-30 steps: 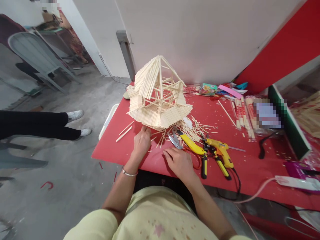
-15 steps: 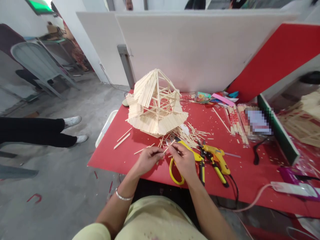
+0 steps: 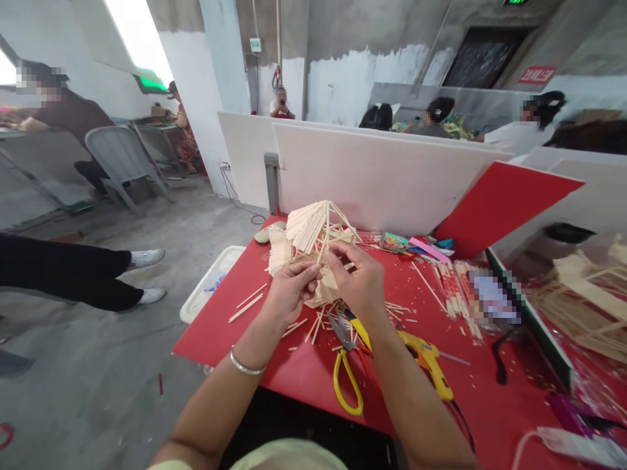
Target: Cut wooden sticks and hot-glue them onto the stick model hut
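Observation:
My left hand (image 3: 292, 292) and my right hand (image 3: 360, 277) are raised in front of a small model house (image 3: 306, 228) built of pale wooden sticks. Their fingertips are pinched close together around a short wooden stick (image 3: 321, 256), mostly covered by the fingers. Part of the model's roof is covered with sticks laid side by side; the rest is open frame. My hands hide much of its lower front. Below them, loose cut sticks (image 3: 315, 324) lie scattered. Yellow-handled scissors (image 3: 347, 385) and a yellow glue gun (image 3: 434, 369) rest by my right forearm.
The red table (image 3: 230, 343) also carries packs of sticks (image 3: 453, 287) and a pink strip (image 3: 428, 250) at the right. White boards (image 3: 392, 166) stand behind it. A white bin (image 3: 193, 303) is on the floor at left. Other people sit beyond the boards.
Both hands have risen from the tabletop to in front of the model house, still pinched together. My view has tilted up, showing more of the room and people behind the boards.

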Demonstrator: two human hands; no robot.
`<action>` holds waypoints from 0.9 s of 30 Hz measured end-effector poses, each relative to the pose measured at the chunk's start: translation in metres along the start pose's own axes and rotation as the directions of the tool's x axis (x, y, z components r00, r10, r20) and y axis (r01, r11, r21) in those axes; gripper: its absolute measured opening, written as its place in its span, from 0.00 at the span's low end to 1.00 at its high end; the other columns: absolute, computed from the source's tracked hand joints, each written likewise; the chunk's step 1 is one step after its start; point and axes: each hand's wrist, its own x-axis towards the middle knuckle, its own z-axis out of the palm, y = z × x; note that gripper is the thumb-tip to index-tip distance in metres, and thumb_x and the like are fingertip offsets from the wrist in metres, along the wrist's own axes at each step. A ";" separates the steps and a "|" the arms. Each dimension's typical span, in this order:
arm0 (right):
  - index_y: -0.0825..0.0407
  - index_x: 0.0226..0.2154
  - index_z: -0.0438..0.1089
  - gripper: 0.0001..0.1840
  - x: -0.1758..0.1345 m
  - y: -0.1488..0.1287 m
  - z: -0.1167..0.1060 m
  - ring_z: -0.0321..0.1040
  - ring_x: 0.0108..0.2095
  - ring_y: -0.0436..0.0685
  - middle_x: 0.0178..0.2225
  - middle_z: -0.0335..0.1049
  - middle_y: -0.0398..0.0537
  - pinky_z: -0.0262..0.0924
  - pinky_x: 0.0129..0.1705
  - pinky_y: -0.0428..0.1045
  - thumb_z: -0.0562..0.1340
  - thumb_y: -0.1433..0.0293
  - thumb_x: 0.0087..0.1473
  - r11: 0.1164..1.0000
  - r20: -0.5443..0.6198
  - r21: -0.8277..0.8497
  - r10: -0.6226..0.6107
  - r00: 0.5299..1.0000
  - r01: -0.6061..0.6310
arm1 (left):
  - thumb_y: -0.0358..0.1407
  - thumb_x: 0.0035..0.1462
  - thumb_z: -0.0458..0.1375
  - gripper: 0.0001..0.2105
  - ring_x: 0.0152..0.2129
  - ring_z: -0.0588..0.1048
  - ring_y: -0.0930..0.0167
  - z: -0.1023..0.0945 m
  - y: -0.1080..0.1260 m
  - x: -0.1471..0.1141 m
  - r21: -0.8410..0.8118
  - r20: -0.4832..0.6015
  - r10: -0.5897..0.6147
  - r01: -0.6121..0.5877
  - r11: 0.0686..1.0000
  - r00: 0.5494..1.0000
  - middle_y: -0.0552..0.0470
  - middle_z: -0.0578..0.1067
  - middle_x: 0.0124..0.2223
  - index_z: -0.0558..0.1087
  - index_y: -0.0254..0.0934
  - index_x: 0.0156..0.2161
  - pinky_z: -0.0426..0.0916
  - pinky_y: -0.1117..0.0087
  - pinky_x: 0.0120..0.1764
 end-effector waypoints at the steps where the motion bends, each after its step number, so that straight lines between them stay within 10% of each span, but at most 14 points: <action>1: 0.48 0.43 0.77 0.12 0.002 0.002 0.002 0.74 0.39 0.55 0.41 0.79 0.47 0.68 0.42 0.50 0.60 0.64 0.60 1.000 0.002 -0.019 -0.021 1.000 0.021 | 0.39 0.39 0.75 0.18 0.17 0.65 0.83 -0.002 0.001 0.004 -0.024 0.015 -0.010 0.010 1.000 1.000 0.54 0.73 0.27 0.78 0.31 0.34 0.55 0.82 0.17; 12: 0.49 0.40 0.70 0.11 0.026 0.010 0.011 0.63 0.22 0.47 0.40 0.77 0.46 0.63 0.30 0.48 0.62 0.61 0.57 0.996 -0.032 -0.019 0.082 0.996 -0.082 | 0.36 0.39 0.74 0.17 0.17 0.64 0.84 -0.004 0.007 0.021 -0.120 0.065 -0.072 0.080 0.990 0.995 0.54 0.73 0.28 0.76 0.29 0.33 0.52 0.83 0.16; 27: 0.51 0.32 0.68 0.13 0.055 0.015 0.020 0.68 0.25 0.50 0.28 0.72 0.43 0.61 0.21 0.44 0.68 0.62 0.47 0.936 0.108 0.248 0.230 0.967 -0.250 | 0.35 0.41 0.73 0.15 0.17 0.64 0.83 -0.008 0.012 0.026 -0.098 0.075 -0.048 0.055 0.994 0.996 0.52 0.73 0.27 0.74 0.29 0.30 0.52 0.81 0.15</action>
